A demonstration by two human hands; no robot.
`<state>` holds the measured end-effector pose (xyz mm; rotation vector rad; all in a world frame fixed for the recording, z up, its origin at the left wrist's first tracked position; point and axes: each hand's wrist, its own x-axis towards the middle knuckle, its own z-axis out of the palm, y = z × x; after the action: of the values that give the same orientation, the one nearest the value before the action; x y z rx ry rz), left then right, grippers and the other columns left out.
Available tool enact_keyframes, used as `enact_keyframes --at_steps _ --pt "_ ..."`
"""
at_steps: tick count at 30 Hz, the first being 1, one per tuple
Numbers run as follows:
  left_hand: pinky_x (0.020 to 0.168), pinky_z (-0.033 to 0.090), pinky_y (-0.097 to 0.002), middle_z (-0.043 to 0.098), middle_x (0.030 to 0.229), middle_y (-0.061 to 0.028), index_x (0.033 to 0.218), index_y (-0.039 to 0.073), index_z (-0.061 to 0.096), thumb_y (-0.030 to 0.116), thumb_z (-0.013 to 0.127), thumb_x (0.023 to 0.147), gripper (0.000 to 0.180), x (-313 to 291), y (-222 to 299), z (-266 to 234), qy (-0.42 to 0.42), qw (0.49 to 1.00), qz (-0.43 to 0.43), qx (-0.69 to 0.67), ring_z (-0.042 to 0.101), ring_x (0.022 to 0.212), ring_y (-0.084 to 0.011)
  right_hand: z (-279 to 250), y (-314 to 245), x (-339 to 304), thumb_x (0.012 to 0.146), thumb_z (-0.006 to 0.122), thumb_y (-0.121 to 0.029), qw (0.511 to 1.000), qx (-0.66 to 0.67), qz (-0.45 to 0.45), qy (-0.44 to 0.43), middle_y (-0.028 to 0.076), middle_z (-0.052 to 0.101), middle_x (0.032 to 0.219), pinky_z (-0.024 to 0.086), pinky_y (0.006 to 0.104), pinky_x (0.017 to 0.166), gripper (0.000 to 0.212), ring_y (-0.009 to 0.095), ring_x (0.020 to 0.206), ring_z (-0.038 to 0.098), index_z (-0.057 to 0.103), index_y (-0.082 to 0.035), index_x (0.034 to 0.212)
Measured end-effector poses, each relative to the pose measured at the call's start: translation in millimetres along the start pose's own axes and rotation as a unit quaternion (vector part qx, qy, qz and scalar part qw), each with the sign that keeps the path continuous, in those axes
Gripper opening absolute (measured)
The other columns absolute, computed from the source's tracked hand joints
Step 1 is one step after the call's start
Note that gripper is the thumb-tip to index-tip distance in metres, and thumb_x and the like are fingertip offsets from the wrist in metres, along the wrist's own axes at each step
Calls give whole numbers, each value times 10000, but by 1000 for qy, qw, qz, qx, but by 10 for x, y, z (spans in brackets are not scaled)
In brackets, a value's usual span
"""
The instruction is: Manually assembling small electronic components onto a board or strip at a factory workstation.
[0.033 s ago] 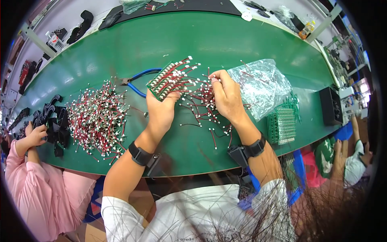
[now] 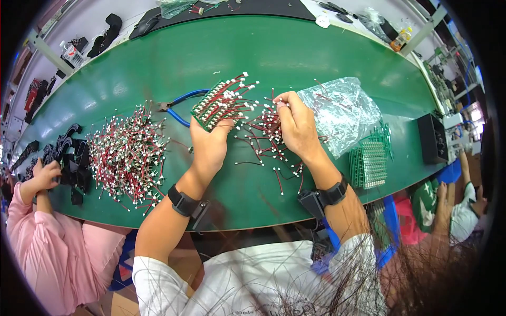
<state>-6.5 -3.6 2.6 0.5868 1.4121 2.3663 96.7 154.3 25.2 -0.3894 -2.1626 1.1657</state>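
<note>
One green circuit board (image 2: 208, 109) is clamped by the left hand (image 2: 210, 146) above the tabletop (image 2: 237, 197); one right hand (image 2: 298, 124) is held at one of two wire piles (image 2: 262, 138), its grip's closure not discernible.

A green circuit-board panel (image 2: 211, 104) is tilting in the left hand (image 2: 208, 145), its long edges slanting up to the right. Rows of small pale parts are lining its face, and thin red-and-black leads are fanning out to the right, ending in white connectors. Loose leads (image 2: 270, 130) of the same kind are lying tangled on the green surface (image 2: 247, 195) beside the right hand (image 2: 298, 125), with several straying nearer the person.
</note>
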Motion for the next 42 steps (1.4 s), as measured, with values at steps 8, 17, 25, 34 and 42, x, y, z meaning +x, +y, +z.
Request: enact_keyframes --at_steps 8,17,25,34,42 --pt "791 501 -261 663 1028 -47 1116 5 559 -97 600 814 322 17 -28 -51 11 1000 3 17 626 892 -120 2 -136 -67 944 501 -128 993 55 23 -99 41 536 691 394 276 575 154 93 625 485 574 0 988" --pt "818 508 -286 667 1017 -61 1097 -4 567 -104 594 806 309 9 -52 -38 19 1000 -4 18 637 909 -141 49 -212 -96 896 598 -102 987 72 33 -142 -10 507 667 343 246 527 111 44 593 416 575 -1 937" --pt "863 518 -286 649 1080 -78 1153 -2 497 -86 618 848 339 -82 -77 58 -23 1000 -14 6 634 965 -137 100 -132 -144 867 630 -74 991 33 4 -127 -22 486 632 341 256 508 87 43 575 410 582 -8 898" --pt "888 489 -280 606 1088 -56 1159 13 443 -11 631 898 322 -143 -15 116 -78 994 35 69 589 993 -108 162 -114 -141 806 700 -92 998 -3 -31 -60 77 608 662 443 285 525 185 111 549 544 606 17 922" --pt "841 492 -261 589 1102 -28 1151 45 461 37 665 901 324 -184 -58 142 -100 991 62 65 577 983 -94 198 -148 -137 770 724 -58 999 -20 0 -31 118 691 751 532 284 592 276 149 633 682 619 60 996"
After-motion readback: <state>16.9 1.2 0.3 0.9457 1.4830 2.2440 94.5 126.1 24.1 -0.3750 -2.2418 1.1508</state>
